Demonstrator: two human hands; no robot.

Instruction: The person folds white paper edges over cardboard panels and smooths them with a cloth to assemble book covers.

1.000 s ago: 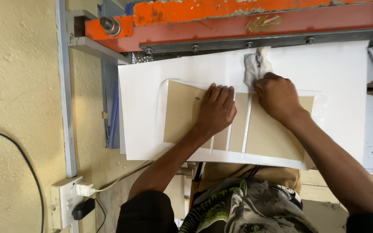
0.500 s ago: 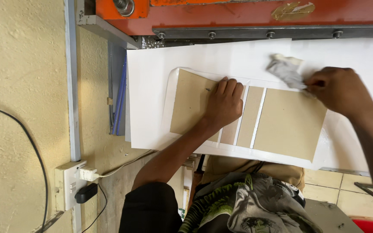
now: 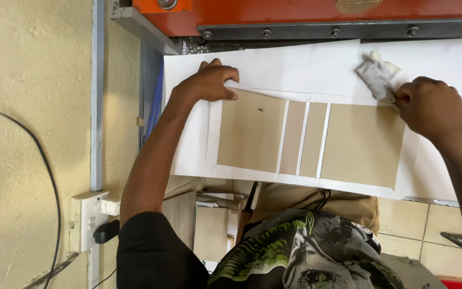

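Observation:
A large white sheet lies on a work surface below an orange machine. On it sit several brown cardboard panels, two wide and two narrow strips, framed by folded white edges. My left hand presses on the top left corner of the folded white border. My right hand grips a crumpled grey-white cloth at the top right edge of the panels.
An orange and grey metal machine bar runs along the top. A beige wall with a white socket and black plug is at left, with a black cable. Tiled floor shows at the lower right.
My left hand moved from the middle of the panels up to the top left corner. My right hand with the cloth shifted right along the top edge.

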